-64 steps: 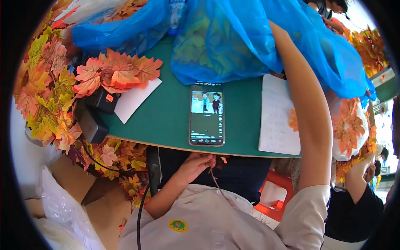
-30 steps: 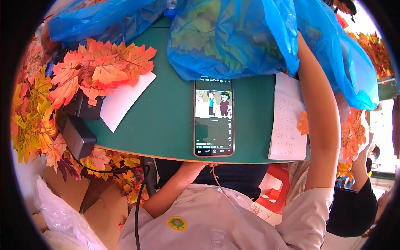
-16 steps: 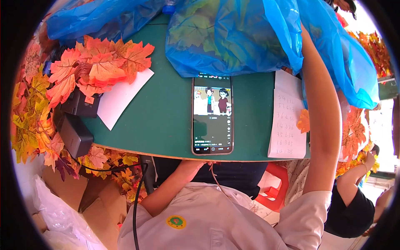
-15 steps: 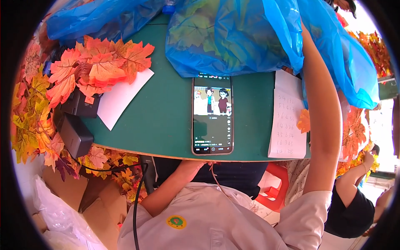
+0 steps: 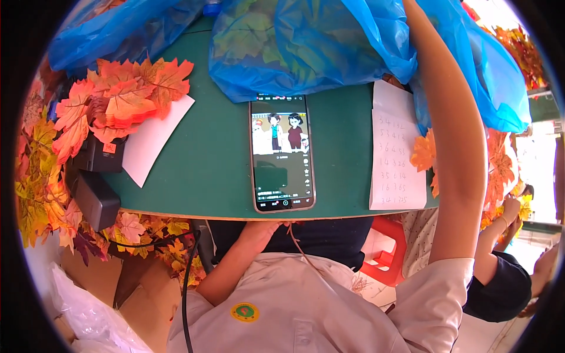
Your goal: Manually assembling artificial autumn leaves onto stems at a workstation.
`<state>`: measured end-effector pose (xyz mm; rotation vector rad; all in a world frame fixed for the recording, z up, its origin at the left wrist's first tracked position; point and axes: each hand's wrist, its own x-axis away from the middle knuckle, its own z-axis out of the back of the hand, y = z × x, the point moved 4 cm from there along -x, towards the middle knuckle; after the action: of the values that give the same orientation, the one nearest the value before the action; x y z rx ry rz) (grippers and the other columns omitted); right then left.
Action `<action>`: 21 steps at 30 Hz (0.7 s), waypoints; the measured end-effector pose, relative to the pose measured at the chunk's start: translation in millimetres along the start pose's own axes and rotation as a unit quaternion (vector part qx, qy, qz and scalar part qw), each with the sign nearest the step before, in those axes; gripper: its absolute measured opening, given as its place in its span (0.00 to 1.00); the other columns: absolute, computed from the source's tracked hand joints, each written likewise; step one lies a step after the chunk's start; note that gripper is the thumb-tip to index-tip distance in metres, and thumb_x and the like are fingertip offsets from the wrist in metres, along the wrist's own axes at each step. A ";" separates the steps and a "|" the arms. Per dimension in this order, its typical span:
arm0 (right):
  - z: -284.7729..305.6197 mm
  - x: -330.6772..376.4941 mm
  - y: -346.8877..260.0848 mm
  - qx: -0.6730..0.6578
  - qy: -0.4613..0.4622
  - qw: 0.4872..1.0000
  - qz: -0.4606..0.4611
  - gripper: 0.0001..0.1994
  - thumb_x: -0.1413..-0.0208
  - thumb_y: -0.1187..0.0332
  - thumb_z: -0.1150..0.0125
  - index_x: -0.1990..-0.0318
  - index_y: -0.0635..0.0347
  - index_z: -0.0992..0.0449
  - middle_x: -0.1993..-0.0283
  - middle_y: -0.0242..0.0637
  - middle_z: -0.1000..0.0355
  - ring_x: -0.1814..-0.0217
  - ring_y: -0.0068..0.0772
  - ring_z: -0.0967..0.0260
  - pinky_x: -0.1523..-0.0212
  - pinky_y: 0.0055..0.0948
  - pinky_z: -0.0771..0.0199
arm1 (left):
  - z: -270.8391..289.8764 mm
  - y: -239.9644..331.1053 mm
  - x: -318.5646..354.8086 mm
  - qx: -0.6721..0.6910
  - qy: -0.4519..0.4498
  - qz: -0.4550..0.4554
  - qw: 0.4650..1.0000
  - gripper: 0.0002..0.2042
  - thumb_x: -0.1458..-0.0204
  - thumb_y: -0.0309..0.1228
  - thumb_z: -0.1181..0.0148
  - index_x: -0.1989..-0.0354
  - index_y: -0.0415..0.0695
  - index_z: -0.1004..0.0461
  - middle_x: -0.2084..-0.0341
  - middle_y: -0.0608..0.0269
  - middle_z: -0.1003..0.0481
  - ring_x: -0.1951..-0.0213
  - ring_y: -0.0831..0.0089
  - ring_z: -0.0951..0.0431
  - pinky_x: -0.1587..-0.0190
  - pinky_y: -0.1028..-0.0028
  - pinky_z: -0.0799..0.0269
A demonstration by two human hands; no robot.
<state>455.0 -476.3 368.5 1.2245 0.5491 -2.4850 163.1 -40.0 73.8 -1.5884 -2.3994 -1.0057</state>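
Holds the left hand low, just at the near edge of a curved, green-topped bench, partly under it. Has its fingers drawn together beside the upper end of a thin brown stem, slanting down over a pale grey shirt; perhaps pinched on it, but cannot tell for sure, with the fingertips lost under the edge. Stretches the bare right forearm over the right side of the bench, up past a translucent blue plastic bag full of green and yellowish leaves. Cannot tell the state of the right hand, out of sight beyond the bag or the upper rim. Has the two arms well apart.

Has, mid-bench, a flat, lit phone in a thin case, upper end just at the bag's near edge. To its left, a white sheet of paper partly under a stack of orange-red maple-shaped artificial leaves, near a dark boxy device at the bench's edge. To its right, a narrow white notepad with handwritten rows, and beside it an orange leaf, close to the forearm. Farther right, below bench height, a red plastic stool and another person's black sleeve.
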 end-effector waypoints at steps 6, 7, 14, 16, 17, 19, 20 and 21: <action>-1.2 -3.8 -50.5 0.059 -0.039 0.997 -0.020 0.12 0.42 0.63 0.44 0.57 0.61 0.23 0.61 0.45 0.24 0.59 0.39 0.27 0.58 0.38 0.28 | 1.0 -0.9 2.5 0.015 0.023 0.002 1.000 0.07 0.46 0.23 0.39 0.59 0.39 0.27 0.66 0.60 0.25 0.64 0.71 0.27 0.59 0.73 0.30; 2.5 -6.8 -49.8 0.088 -0.121 0.977 -0.150 0.13 0.41 0.61 0.44 0.58 0.61 0.22 0.63 0.45 0.23 0.63 0.40 0.27 0.61 0.39 0.27 | 1.5 -2.7 -0.9 0.015 0.015 0.004 1.000 0.07 0.46 0.23 0.39 0.59 0.39 0.27 0.66 0.60 0.25 0.64 0.71 0.27 0.59 0.73 0.30; 8.1 -7.5 7.6 -0.310 0.027 0.865 -0.394 0.15 0.43 0.59 0.43 0.62 0.64 0.21 0.67 0.50 0.22 0.70 0.40 0.25 0.67 0.41 0.27 | 3.7 -10.9 -9.4 0.001 -0.020 -0.003 1.000 0.11 0.46 0.27 0.40 0.55 0.38 0.26 0.63 0.59 0.24 0.62 0.71 0.25 0.59 0.71 0.29; 2.2 -23.0 -75.5 0.200 -0.033 0.979 -0.037 0.13 0.47 0.62 0.42 0.65 0.65 0.20 0.67 0.55 0.23 0.69 0.48 0.24 0.66 0.42 0.26 | 11.4 -4.2 0.8 0.010 0.012 -0.018 1.000 0.11 0.46 0.27 0.40 0.55 0.38 0.26 0.63 0.59 0.24 0.62 0.70 0.25 0.59 0.71 0.30; 9.0 -26.5 -89.0 0.214 -0.037 0.975 -0.041 0.13 0.47 0.62 0.42 0.65 0.65 0.20 0.67 0.55 0.23 0.69 0.48 0.24 0.66 0.42 0.26 | 8.7 -5.3 -0.7 0.011 0.000 -0.008 1.000 0.11 0.46 0.27 0.40 0.55 0.38 0.26 0.63 0.59 0.24 0.62 0.70 0.25 0.59 0.71 0.30; 20.6 -33.2 -107.0 0.178 -0.014 0.983 -0.030 0.11 0.51 0.65 0.40 0.69 0.64 0.19 0.68 0.57 0.25 0.65 0.57 0.25 0.63 0.46 0.26 | 11.4 -3.9 -0.7 0.032 0.061 -0.038 0.997 0.11 0.47 0.26 0.39 0.56 0.37 0.26 0.64 0.59 0.24 0.63 0.70 0.25 0.59 0.72 0.30; 25.8 -39.1 -107.6 0.187 -0.016 0.982 -0.034 0.11 0.51 0.65 0.40 0.69 0.64 0.19 0.68 0.57 0.25 0.65 0.57 0.25 0.63 0.46 0.26 | 13.7 -4.3 1.9 0.037 0.079 -0.033 0.996 0.11 0.48 0.25 0.37 0.57 0.37 0.26 0.65 0.59 0.24 0.64 0.70 0.25 0.61 0.72 0.29; 29.9 -45.6 -106.0 0.225 -0.016 0.974 -0.034 0.11 0.52 0.66 0.41 0.65 0.65 0.21 0.67 0.58 0.25 0.63 0.59 0.25 0.62 0.48 0.26 | 13.7 -5.0 0.2 0.037 0.074 -0.027 0.996 0.11 0.48 0.25 0.37 0.57 0.37 0.26 0.65 0.59 0.24 0.64 0.70 0.25 0.61 0.72 0.29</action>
<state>414.7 -392.4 443.0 1.3309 0.0102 -2.7761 162.5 -33.2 60.9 -1.3816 -2.3614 -0.9930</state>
